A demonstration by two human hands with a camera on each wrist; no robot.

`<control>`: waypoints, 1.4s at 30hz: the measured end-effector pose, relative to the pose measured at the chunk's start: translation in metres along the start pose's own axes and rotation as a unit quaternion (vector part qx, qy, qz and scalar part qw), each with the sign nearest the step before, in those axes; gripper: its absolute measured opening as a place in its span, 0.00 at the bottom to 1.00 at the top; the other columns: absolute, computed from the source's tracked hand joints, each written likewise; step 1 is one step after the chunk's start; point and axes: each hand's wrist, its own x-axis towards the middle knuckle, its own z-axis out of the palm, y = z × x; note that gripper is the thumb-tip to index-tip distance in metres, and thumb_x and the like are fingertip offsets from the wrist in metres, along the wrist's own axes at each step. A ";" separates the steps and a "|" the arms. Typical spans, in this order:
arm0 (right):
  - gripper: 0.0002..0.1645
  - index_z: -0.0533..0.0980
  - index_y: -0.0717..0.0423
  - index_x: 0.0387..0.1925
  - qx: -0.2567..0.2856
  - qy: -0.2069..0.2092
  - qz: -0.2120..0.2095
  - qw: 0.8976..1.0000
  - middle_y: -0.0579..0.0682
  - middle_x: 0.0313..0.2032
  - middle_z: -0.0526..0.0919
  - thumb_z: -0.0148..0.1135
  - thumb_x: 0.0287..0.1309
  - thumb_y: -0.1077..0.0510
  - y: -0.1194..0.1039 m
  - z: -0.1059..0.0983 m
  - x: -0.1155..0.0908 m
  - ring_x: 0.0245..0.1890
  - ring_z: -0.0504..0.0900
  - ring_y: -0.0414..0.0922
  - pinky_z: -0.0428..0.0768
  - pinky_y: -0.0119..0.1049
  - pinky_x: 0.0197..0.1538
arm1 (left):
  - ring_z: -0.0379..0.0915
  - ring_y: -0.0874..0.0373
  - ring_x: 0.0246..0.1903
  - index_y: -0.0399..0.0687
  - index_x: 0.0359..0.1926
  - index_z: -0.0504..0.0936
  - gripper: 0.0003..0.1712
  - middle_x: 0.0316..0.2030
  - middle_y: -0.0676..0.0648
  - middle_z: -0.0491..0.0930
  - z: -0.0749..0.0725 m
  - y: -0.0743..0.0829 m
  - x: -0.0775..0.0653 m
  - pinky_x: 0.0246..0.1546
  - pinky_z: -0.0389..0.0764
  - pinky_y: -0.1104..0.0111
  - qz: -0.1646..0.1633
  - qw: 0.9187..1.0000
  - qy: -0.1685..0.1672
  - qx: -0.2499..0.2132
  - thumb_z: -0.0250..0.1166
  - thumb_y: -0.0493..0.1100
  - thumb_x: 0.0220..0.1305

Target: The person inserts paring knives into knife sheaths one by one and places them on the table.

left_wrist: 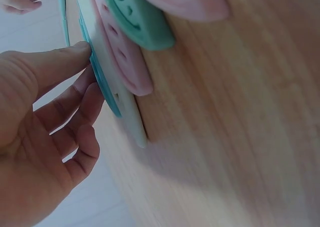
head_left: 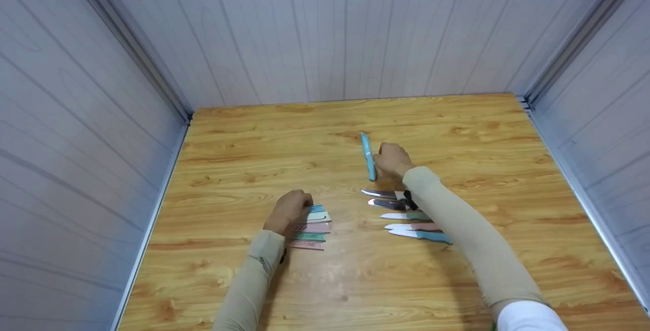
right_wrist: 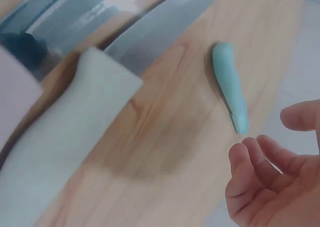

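The left hand pinches the edge of a flat blue strip between thumb and fingers, with white, pink and green strips toward its wrist; the right hand, loosely curved and holding nothing, is just beside a light-blue knife, other knives lying around its wrist

I have a wooden table before me, yellow-brown, with streaks and darker knots in its grain. A pale panelled back wall rises along the table's far edge, marked with upright lines. At the table's left edge I see the left wall, at its right edge the right wall, both pale and lined too. A silvery left strip and right strip follow those edges, and a greyish left post and right post rise from the far corners
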 end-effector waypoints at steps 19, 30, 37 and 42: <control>0.20 0.74 0.68 0.47 -0.024 0.018 -0.041 0.999 0.61 0.37 0.80 0.49 0.66 0.54 0.025 -0.019 -0.037 0.28 0.76 0.49 0.76 0.48 0.39 | 0.73 0.53 0.33 0.43 0.36 0.83 0.04 0.31 0.48 0.76 0.006 0.006 -0.001 0.35 0.75 0.60 0.027 1.000 0.000 0.012 0.62 0.36 0.64; 0.17 0.77 0.66 0.39 -0.027 0.028 -0.067 0.997 0.53 0.24 0.79 0.50 0.66 0.56 0.040 -0.027 -0.060 0.18 0.70 0.43 0.73 0.43 0.32 | 0.69 0.56 0.29 0.47 0.38 0.76 0.03 0.31 0.51 0.75 -0.001 0.006 -0.002 0.33 0.72 0.61 -0.012 0.999 -0.003 -0.032 0.56 0.38 0.69; 0.15 0.79 0.64 0.36 -0.040 0.001 -0.098 0.994 0.51 0.21 0.78 0.50 0.66 0.57 0.050 -0.024 -0.079 0.16 0.70 0.42 0.72 0.38 0.26 | 0.71 0.54 0.30 0.45 0.41 0.75 0.03 0.33 0.47 0.76 -0.017 0.012 -0.001 0.35 0.74 0.58 -0.005 0.999 0.027 -0.042 0.56 0.36 0.67; 0.13 0.80 0.61 0.35 -0.066 -0.027 -0.138 0.988 0.48 0.24 0.80 0.53 0.65 0.58 0.056 -0.020 -0.093 0.19 0.72 0.41 0.74 0.37 0.27 | 0.74 0.53 0.35 0.43 0.43 0.76 0.05 0.37 0.46 0.78 -0.024 0.015 0.000 0.38 0.75 0.58 0.008 0.998 0.041 -0.047 0.57 0.37 0.67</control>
